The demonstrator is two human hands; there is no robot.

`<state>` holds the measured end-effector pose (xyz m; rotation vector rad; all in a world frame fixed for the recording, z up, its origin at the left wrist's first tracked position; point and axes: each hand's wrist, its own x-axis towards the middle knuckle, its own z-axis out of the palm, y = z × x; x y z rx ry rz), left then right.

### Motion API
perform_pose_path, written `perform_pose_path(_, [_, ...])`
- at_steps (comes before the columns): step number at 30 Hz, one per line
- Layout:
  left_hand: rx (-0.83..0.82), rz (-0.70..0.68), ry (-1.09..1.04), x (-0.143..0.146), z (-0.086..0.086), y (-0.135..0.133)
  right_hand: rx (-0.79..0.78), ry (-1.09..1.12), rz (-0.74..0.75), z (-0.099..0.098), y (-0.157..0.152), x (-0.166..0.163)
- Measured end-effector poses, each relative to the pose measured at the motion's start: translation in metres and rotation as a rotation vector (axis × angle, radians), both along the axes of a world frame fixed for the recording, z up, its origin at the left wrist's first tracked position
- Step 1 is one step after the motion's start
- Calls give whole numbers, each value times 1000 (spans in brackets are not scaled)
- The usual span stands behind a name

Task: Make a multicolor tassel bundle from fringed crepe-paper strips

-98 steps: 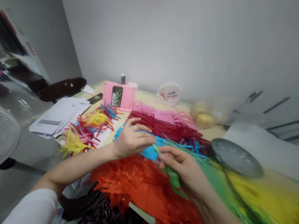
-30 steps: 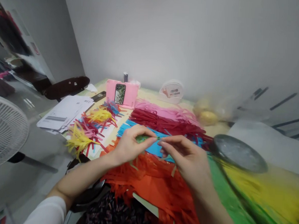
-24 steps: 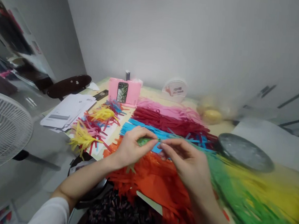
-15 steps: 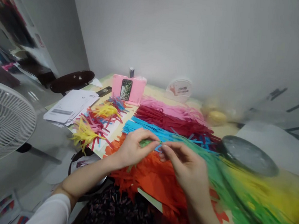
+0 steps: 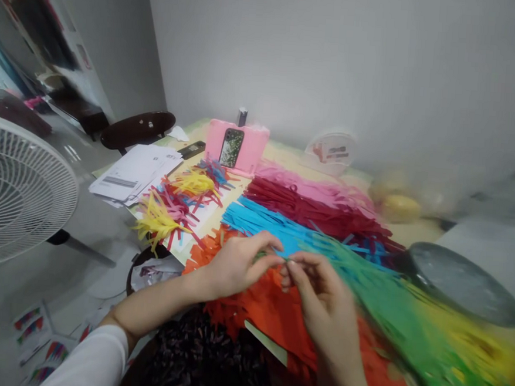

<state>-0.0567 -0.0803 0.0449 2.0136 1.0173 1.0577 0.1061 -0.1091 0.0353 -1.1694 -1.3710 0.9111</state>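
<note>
My left hand (image 5: 235, 265) and my right hand (image 5: 323, 300) meet fingertip to fingertip above the orange fringed paper (image 5: 271, 303). Both are closed in a pinch on a small green paper strip (image 5: 285, 259), mostly hidden by the fingers. Just beyond them runs a bundle of blue paper strips (image 5: 260, 219). Dark red strips (image 5: 313, 211) and pink strips (image 5: 320, 185) lie behind it. To the right of my right hand spread green fringed strips (image 5: 391, 296) and yellow ones (image 5: 464, 322).
Multicoloured paper tassels (image 5: 161, 218) lie at the table's left, near white papers (image 5: 135, 173). A phone (image 5: 231, 147) leans on a pink stand (image 5: 256, 149). A grey oval tray (image 5: 467, 284) sits at right. A fan (image 5: 23, 194) and a brown chair (image 5: 138, 130) stand left.
The view has turned slightly left, so the table and its things sit farther right in the picture. Both hands keep their pinch, and less of the green strip shows.
</note>
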Motion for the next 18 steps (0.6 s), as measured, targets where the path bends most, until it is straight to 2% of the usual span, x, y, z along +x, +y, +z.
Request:
perform_pose_path(8, [-268, -24, -232, -6, -4, -2, -84, 39, 73, 1, -2, -2])
perform_pose_path(12, [-213, -44, -145, -9, -2, -7, -87, 32, 11, 4, -5, -5])
perform_pose_path(18, [-233, 23, -82, -14, -3, -12, -141, 15, 95, 4, -2, -4])
